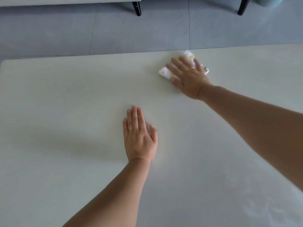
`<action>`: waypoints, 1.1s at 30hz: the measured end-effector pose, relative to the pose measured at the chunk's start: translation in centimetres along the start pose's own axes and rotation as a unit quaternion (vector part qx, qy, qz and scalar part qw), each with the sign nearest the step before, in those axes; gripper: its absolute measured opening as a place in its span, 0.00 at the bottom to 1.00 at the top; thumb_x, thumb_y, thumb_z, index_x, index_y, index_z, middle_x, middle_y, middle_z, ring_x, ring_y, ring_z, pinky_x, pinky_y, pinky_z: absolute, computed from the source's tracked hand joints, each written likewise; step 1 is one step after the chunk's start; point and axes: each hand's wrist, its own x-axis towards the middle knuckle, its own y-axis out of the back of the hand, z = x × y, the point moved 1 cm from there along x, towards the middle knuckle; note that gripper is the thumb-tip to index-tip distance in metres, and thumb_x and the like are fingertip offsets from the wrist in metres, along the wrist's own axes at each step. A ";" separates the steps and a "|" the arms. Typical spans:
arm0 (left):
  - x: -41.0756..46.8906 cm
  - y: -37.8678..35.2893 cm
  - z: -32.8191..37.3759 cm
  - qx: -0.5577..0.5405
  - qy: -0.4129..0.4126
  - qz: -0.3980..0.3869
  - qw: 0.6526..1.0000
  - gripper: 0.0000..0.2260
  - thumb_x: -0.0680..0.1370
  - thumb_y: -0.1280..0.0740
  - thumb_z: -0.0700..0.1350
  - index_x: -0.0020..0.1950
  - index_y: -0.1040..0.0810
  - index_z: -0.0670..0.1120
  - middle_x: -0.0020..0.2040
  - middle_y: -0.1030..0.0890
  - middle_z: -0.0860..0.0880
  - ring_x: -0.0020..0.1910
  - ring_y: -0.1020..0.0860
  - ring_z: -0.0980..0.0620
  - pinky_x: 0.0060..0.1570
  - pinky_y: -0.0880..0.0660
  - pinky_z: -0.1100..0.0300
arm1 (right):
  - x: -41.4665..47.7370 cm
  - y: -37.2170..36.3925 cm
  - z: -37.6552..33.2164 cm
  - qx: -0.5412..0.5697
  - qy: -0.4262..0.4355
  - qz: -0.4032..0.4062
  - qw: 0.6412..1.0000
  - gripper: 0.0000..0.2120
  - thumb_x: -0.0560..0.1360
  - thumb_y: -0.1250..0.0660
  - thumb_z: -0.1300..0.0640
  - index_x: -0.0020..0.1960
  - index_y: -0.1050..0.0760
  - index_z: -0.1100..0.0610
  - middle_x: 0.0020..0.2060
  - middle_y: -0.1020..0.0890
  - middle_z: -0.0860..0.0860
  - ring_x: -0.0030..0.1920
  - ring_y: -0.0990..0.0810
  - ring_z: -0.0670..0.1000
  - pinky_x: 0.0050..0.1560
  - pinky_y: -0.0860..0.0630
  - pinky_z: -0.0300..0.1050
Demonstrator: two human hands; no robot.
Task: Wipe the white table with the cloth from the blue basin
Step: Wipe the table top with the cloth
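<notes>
White cloth (164, 73) under the flat right hand (188, 78) could slip over the counter (65, 95)'s nearby far edge; left hand (139, 136) lies flat.

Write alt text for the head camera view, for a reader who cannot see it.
A person's right hand presses a white cloth with yellow marks flat on a white table near its far edge. The left hand rests flat nearer the middle. Grey floor lies beyond.
</notes>
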 end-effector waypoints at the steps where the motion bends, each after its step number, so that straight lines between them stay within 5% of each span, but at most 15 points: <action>1: 0.0 -0.1 0.0 0.002 0.000 0.001 1.000 0.30 0.77 0.49 0.52 0.75 0.40 0.38 0.76 0.40 0.41 0.76 0.42 0.43 0.75 0.48 0.50 | -0.6 0.3 2.6 -0.003 -0.032 0.010 0.999 0.24 0.82 0.52 0.46 0.77 0.49 0.48 0.77 0.47 0.49 0.77 0.52 0.52 0.73 0.57 0.59; 5: 0.1 -0.3 0.0 0.011 0.001 0.001 1.000 0.30 0.77 0.50 0.52 0.75 0.41 0.38 0.77 0.41 0.41 0.76 0.43 0.43 0.75 0.50 0.51 | -3.2 1.0 11.3 0.050 -0.289 0.050 0.955 0.25 0.80 0.54 0.45 0.77 0.50 0.46 0.78 0.49 0.49 0.77 0.55 0.53 0.73 0.60 0.60; 8: 0.1 -0.4 0.0 0.012 0.001 -0.003 1.000 0.30 0.76 0.50 0.52 0.75 0.41 0.38 0.77 0.41 0.40 0.76 0.43 0.42 0.75 0.50 0.50 | -2.7 0.7 8.2 0.073 -0.382 0.047 0.920 0.26 0.80 0.56 0.45 0.77 0.52 0.46 0.78 0.51 0.49 0.77 0.57 0.54 0.73 0.62 0.63; 12: -0.1 -0.2 0.1 0.023 0.002 -0.006 1.000 0.29 0.77 0.49 0.51 0.76 0.42 0.38 0.77 0.42 0.40 0.76 0.44 0.42 0.75 0.51 0.49 | -5.1 -1.6 -1.1 0.046 -0.174 0.044 0.983 0.25 0.81 0.54 0.46 0.77 0.51 0.47 0.78 0.50 0.49 0.77 0.56 0.54 0.72 0.64 0.60; 15: -0.4 0.1 0.4 0.030 0.013 -0.018 0.999 0.27 0.80 0.44 0.49 0.76 0.45 0.38 0.78 0.44 0.40 0.77 0.47 0.41 0.75 0.52 0.47 | -8.4 -1.6 0.4 0.018 -0.039 0.015 0.999 0.25 0.81 0.53 0.45 0.77 0.49 0.46 0.77 0.48 0.48 0.77 0.54 0.52 0.73 0.62 0.57; 19: -3.4 1.0 2.2 0.006 0.021 0.007 1.000 0.27 0.81 0.45 0.50 0.76 0.43 0.37 0.77 0.42 0.39 0.76 0.44 0.40 0.74 0.48 0.46 | -11.4 -0.8 8.5 0.049 -0.234 0.049 0.970 0.24 0.81 0.53 0.46 0.77 0.49 0.46 0.77 0.48 0.49 0.77 0.54 0.52 0.74 0.60 0.59; 22: -8.9 0.3 5.3 -0.036 -0.058 -0.014 0.998 0.28 0.80 0.45 0.52 0.75 0.40 0.37 0.76 0.39 0.39 0.75 0.41 0.41 0.74 0.46 0.47 | -11.9 -1.2 7.3 0.088 -0.378 0.071 0.919 0.26 0.81 0.53 0.45 0.77 0.50 0.47 0.78 0.49 0.50 0.77 0.56 0.55 0.73 0.61 0.61; 24: -12.0 -0.4 6.5 -0.047 -0.100 -0.039 0.993 0.28 0.80 0.45 0.53 0.74 0.38 0.38 0.76 0.38 0.41 0.75 0.40 0.42 0.74 0.45 0.48 | -12.7 -2.3 2.7 0.092 -0.354 0.081 0.927 0.26 0.80 0.51 0.46 0.77 0.49 0.48 0.77 0.48 0.51 0.77 0.55 0.56 0.73 0.63 0.61; 29: -13.2 -1.5 6.4 -0.012 -0.096 -0.040 0.995 0.28 0.79 0.46 0.53 0.75 0.39 0.38 0.76 0.38 0.41 0.76 0.42 0.43 0.74 0.45 0.47 | -18.1 -3.7 -2.1 0.034 -0.031 0.031 0.998 0.25 0.79 0.51 0.45 0.76 0.43 0.48 0.76 0.41 0.51 0.76 0.47 0.56 0.74 0.57 0.59; 31: -13.2 -1.5 6.4 -0.018 -0.100 -0.047 0.994 0.28 0.79 0.45 0.52 0.75 0.39 0.38 0.76 0.39 0.40 0.76 0.43 0.43 0.74 0.46 0.47 | -19.1 -3.1 1.6 0.016 -0.031 0.037 0.999 0.26 0.79 0.52 0.44 0.75 0.41 0.49 0.75 0.39 0.51 0.76 0.45 0.55 0.74 0.55 0.58; 33: -13.2 -1.5 6.4 -0.019 -0.100 -0.048 0.994 0.28 0.78 0.45 0.51 0.75 0.39 0.38 0.76 0.39 0.40 0.76 0.43 0.43 0.74 0.46 0.47 | -20.1 -2.7 5.8 0.032 -0.158 0.054 0.985 0.25 0.80 0.53 0.44 0.76 0.43 0.48 0.76 0.41 0.51 0.76 0.48 0.54 0.74 0.57 0.58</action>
